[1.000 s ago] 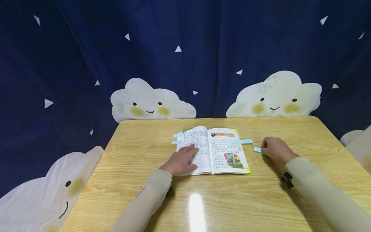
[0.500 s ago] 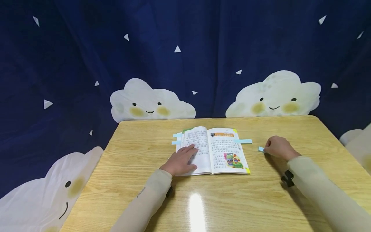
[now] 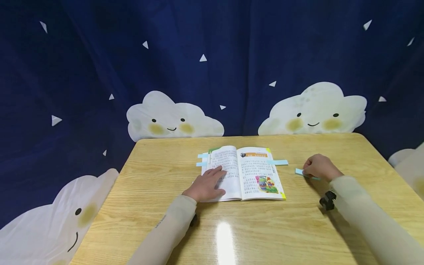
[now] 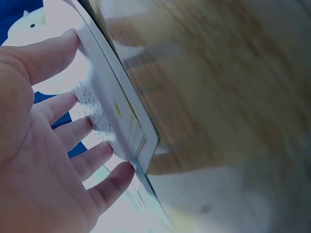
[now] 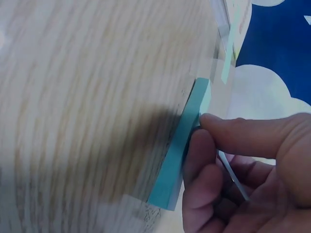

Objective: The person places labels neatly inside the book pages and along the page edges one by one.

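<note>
An open book (image 3: 256,169) lies on the table, text on both pages and a colour picture low on the right one. My left hand (image 3: 207,184) rests with spread fingers on the left page; the left wrist view shows its fingertips (image 4: 104,150) on the paper. To the right of the book, my right hand (image 3: 319,167) is at a narrow pad of blue sticky notes (image 5: 180,145). Thumb and forefinger pinch at the pad's edge, and a thin strip (image 5: 233,174) runs from between them toward the palm. The other fingers are curled.
A blue sticky tab (image 3: 281,162) sticks out from the right page, and two blue tabs (image 3: 201,164) from the left side. The wooden table (image 3: 265,232) reaches back to a dark blue curtain (image 3: 232,66) with cloud shapes.
My right hand and the pad have shifted slightly right, away from the book. A bit of blue strip now shows beneath that hand. My left hand stays on the page.
</note>
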Available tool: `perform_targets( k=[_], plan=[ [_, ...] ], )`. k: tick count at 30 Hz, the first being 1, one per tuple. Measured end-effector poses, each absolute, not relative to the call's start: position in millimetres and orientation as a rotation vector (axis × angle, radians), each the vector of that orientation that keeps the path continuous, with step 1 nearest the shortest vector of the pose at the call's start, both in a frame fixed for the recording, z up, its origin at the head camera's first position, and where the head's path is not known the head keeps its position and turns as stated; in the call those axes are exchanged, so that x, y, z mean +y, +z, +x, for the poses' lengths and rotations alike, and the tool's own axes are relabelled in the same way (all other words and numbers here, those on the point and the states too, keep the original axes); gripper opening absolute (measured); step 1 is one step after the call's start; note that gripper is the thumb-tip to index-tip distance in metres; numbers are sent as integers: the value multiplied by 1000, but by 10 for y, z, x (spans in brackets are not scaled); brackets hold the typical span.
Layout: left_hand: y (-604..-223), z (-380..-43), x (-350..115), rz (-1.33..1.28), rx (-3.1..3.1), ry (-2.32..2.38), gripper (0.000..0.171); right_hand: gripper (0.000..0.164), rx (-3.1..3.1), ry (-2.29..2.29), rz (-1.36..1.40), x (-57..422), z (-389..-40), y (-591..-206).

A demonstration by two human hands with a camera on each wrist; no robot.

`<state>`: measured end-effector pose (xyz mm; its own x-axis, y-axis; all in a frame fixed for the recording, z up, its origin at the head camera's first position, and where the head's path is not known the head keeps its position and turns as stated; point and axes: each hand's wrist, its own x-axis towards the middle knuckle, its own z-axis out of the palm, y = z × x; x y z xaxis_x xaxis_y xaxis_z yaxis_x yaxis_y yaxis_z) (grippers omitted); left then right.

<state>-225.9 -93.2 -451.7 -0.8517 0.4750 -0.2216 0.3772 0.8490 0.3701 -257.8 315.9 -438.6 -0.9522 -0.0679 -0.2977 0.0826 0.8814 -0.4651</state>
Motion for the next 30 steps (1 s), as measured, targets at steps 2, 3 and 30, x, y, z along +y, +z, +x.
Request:
perform_targets(
  k=[2, 3, 30],
  plan=[
    [-4515, -2256, -924, 648, 2722, 448, 68, 12, 2733, -708, 38, 3179, -2577, -4397],
    [-4515, -2256, -921, 650, 2725, 447, 67, 12, 2731, -714, 51, 3186, -2575, -4400],
    [-4552, -2256, -921, 647, 2732, 449, 67, 17, 2696, -764, 113, 3183, -2577, -4376]
  ],
)
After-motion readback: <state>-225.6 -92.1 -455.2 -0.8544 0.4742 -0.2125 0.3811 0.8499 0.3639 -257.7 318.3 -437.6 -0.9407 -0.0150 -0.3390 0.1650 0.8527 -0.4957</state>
